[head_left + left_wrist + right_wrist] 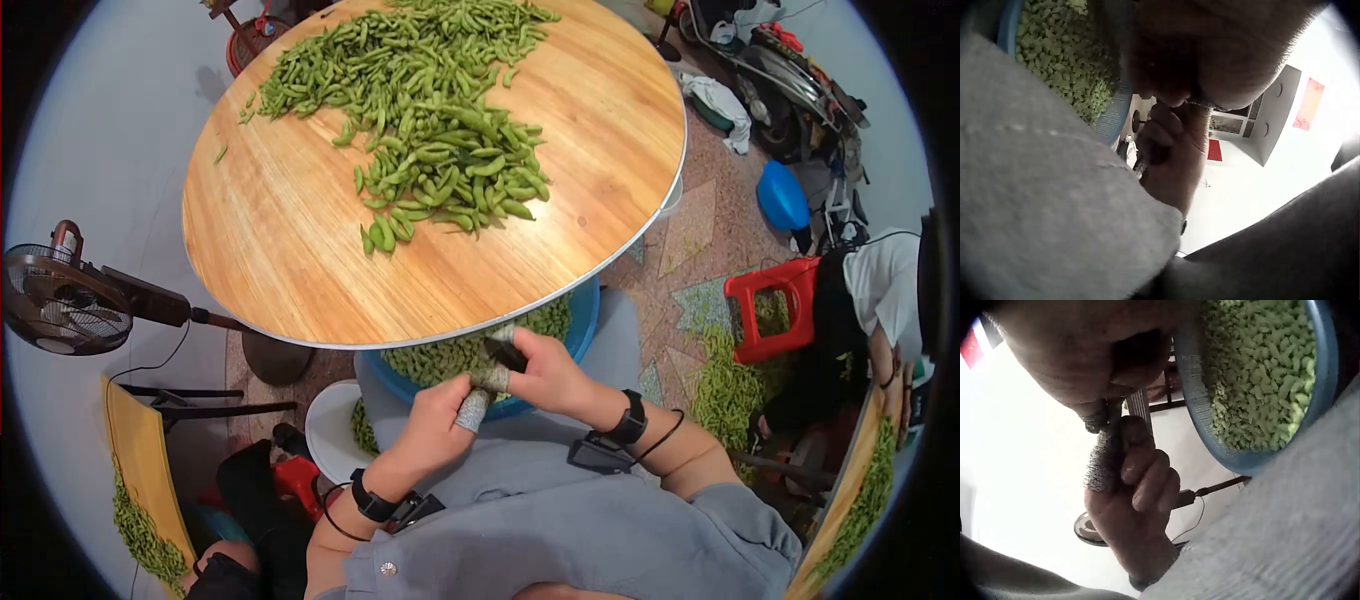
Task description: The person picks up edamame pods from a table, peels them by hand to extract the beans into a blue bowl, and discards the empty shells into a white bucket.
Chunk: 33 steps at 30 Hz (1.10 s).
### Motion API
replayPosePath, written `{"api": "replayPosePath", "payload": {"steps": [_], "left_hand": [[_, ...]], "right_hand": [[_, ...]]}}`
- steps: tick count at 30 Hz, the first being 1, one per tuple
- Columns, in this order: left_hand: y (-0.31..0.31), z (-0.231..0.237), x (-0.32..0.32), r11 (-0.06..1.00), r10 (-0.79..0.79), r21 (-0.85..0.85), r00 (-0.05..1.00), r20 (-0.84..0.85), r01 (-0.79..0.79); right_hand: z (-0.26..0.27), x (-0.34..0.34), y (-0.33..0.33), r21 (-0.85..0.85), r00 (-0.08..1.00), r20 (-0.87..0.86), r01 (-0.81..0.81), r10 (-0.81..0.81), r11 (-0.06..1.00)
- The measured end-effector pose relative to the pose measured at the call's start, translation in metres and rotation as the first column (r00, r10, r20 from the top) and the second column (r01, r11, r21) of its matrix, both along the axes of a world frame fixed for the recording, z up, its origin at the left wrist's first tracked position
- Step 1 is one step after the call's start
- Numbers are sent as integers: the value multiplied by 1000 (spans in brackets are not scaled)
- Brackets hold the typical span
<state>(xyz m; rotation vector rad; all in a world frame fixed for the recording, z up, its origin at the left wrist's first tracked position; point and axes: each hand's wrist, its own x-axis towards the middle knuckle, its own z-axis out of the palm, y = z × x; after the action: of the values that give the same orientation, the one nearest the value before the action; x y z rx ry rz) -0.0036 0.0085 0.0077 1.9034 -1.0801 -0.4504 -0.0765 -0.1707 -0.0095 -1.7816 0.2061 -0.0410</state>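
Observation:
Over a blue basket [590,320] of shelled green beans [440,362], my two hands meet at the thumbs. My left hand [437,425] has its fingers curled, and a grey speckled wrap [472,410] covers its thumb. From the other side my right hand [555,375] reaches in, its fingers bent and a similar wrap [490,379] on its thumb. A dark cover [505,352] shows by the right fingers. In the right wrist view, the left hand's curled fingers [1150,478] sit just below the right hand. What lies between the fingertips is hidden; I cannot tell what they hold.
Green soybean pods [440,150] are heaped on the round wooden table [270,240], whose edge overhangs the basket. A white bucket [330,430] stands left of my lap. There is a fan [70,300] at left, a red stool [770,310] at right, and pods on the floor.

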Motion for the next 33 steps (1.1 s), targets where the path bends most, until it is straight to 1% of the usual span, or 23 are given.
{"api": "replayPosePath", "payload": {"steps": [2, 3, 4, 6, 9, 11, 12, 14, 15, 16, 17, 18, 20, 22, 23, 24, 26, 27, 28, 29, 30, 31, 33], "left_hand": [[2, 15, -2, 992, 36, 126, 877, -480, 28], [6, 11, -1, 997, 31, 70, 789, -613, 15], [10, 9, -1, 998, 28, 64, 794, -608, 14], [14, 6, 0, 1000, 8, -2, 591, -807, -17], [14, 16, 2, 996, -70, -8, 685, -725, 94], [16, 16, 3, 991, -111, -33, 676, -728, 127], [16, 15, 4, 985, -154, -57, 665, -731, 165], [15, 7, 6, 988, -143, -69, 660, -737, 137], [14, 4, 6, 990, -134, -79, 654, -745, 113], [13, 3, 6, 991, -134, -83, 655, -744, 109], [11, 3, 6, 991, -123, -47, 736, -665, 123], [10, 3, 6, 991, -113, -8, 808, -579, 133], [9, -7, 8, 997, -49, 19, 842, -536, 70], [8, -18, 10, 996, 77, 80, 884, -462, -45], [8, -27, 14, 995, 94, 68, 946, -310, -77], [6, -21, 15, 990, 120, 106, 946, -301, -92], [5, -19, 17, 991, 105, 102, 964, -245, -82], [5, -20, 15, 991, 107, 111, 960, -261, -80], [4, -22, 14, 992, 86, 107, 970, -226, -63], [3, -22, 14, 994, 64, 104, 980, -189, -45], [3, -21, 14, 993, 61, 108, 979, -194, -40], [2, -19, 14, 995, 19, 98, 985, -174, -1], [3, -21, 15, 995, -22, 92, 988, -155, 37]], "right_hand": [[6, 0, 3, 75, 999, 31, 12, -15, 997], [8, 0, 2, 11, 997, 75, -4, 3, 1000], [8, 0, 2, -51, 993, 116, -17, 23, 999], [0, 0, -1, -137, 972, 227, -25, 56, 990], [0, -2, -5, -166, 957, 235, -134, 171, 977], [5, -1, -7, 61, 966, 49, -258, 256, 964], [5, 0, -6, 58, 964, 50, -263, 260, 963], [-1, 1, -1, 414, 955, -183, -139, 232, 899], [-8, 2, 2, 412, 954, -185, -142, 235, 900], [-19, 4, 5, 210, 978, -154, -104, 138, 972], [-27, 6, 7, 5, 994, -103, -46, 46, 999], [-32, 9, 7, 8, 993, -106, -47, 48, 999], [-38, 12, 5, 9, 984, -179, 14, -12, 1000], [-34, 13, -2, -259, 977, -204, 2, -56, 966], [-36, 11, -4, -332, 984, -164, 13, -72, 943], [-36, 10, -6, -405, 989, -120, 28, -83, 914], [-39, 11, -4, -154, 987, -63, 137, -149, 978], [-36, 11, -7, -3, 990, -131, 56, -55, 998], [-31, 11, -6, 2, 988, -141, 58, -57, 998], [-25, 11, -3, 306, 969, -247, 81, -3, 948], [-23, 11, -3, 576, 942, -325, 130, 80, 807], [-25, 11, -5, 689, 930, -339, 142, 142, 710], [-25, 9, -7, 741, 929, -321, 123, 187, 660]]}}
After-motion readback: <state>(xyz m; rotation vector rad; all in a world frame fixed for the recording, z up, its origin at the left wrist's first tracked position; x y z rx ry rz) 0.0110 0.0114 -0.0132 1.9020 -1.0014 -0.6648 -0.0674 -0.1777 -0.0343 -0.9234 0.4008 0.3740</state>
